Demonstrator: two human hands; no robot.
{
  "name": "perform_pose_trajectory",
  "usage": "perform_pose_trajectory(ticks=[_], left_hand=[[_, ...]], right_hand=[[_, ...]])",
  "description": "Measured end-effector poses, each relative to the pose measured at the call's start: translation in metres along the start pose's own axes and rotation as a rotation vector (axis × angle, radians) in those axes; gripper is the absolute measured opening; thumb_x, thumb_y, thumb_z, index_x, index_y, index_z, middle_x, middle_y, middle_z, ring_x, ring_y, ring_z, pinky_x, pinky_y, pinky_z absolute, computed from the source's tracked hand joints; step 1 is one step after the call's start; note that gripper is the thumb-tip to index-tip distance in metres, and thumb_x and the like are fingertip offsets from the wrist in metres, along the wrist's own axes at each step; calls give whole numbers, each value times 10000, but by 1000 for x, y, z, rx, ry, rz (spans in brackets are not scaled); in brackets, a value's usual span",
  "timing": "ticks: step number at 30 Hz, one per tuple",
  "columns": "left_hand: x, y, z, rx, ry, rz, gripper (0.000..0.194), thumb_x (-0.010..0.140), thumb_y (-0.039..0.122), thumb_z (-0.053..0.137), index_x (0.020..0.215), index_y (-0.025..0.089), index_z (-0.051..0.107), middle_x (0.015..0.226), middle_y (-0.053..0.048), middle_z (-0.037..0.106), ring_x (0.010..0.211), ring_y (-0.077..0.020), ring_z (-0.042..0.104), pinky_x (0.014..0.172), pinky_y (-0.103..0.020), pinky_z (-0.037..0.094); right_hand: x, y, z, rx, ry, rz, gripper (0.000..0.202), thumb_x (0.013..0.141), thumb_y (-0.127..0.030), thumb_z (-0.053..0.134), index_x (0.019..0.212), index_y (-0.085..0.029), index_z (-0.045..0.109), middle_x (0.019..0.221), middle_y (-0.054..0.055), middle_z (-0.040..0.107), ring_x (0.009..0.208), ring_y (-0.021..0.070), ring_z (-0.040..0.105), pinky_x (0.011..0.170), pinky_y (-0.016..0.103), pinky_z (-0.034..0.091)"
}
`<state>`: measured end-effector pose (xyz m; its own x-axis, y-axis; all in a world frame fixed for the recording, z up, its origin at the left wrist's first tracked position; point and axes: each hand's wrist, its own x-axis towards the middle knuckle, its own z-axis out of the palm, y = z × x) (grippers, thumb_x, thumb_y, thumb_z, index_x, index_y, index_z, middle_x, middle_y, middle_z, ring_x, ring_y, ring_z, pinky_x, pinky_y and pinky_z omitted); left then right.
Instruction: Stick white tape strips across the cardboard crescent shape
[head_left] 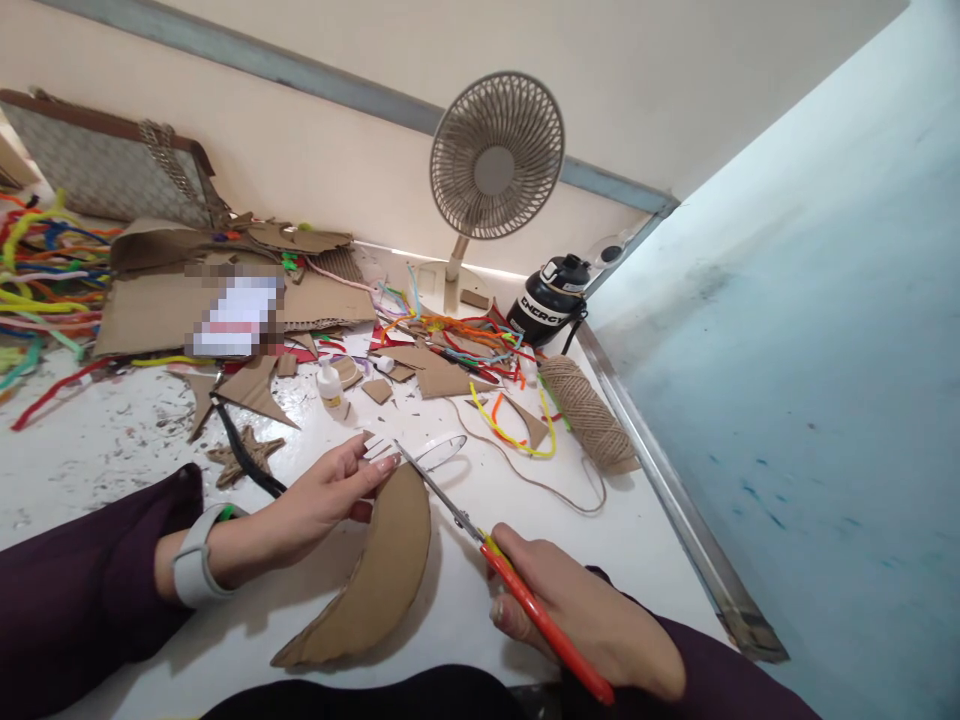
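Left hand [319,505] pinches cardboard crescent [386,570]; right hand [581,600] holds scissors [514,580] close by, so a slip could nick the thumb [375,474].

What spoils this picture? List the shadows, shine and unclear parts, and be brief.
Head view: a soft shadow lies on the white tabletop along the right edge of the cardboard crescent; head view: the metal strip has a dull sheen; head view: a pixelated patch hides detail, though the lettering on the black bottle stays readable.
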<state>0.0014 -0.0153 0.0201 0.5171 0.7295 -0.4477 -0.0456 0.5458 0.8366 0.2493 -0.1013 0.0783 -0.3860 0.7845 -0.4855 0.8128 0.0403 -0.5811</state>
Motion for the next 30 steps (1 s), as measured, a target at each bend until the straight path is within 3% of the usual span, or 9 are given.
perform_pose_trajectory(ticks=[7,14,20,30], left_hand=[[2,-3,-2,-46,-5,9,510,779,525,683,1146,235,479,869,-9,635,774,-160,617,624,-250,506],[-3,1,1,-91,-31,-38,452,792,453,703,1152,231,543,940,-18,653,767,-140,630,568,-195,467],[2,1,-3,-190,-156,-78,590,769,403,734,1291,229,519,974,-58,712,896,-222,680,749,-303,520],[8,-6,-11,-139,-396,-93,320,875,399,596,1055,162,715,1070,-117,738,1039,-282,659,907,-387,489]], right_hand=[[3,-4,1,52,-27,44,543,886,-725,265,832,-204,406,759,32,549,629,144,416,592,275,350],[4,3,5,141,-49,12,651,814,-823,220,826,-200,410,746,10,503,633,134,390,599,275,350],[2,2,2,215,-52,-48,687,793,-840,197,833,-194,431,759,13,502,660,141,414,619,279,364],[3,4,4,237,-72,-79,659,839,-796,225,854,-183,464,782,28,527,687,147,442,636,286,381]])
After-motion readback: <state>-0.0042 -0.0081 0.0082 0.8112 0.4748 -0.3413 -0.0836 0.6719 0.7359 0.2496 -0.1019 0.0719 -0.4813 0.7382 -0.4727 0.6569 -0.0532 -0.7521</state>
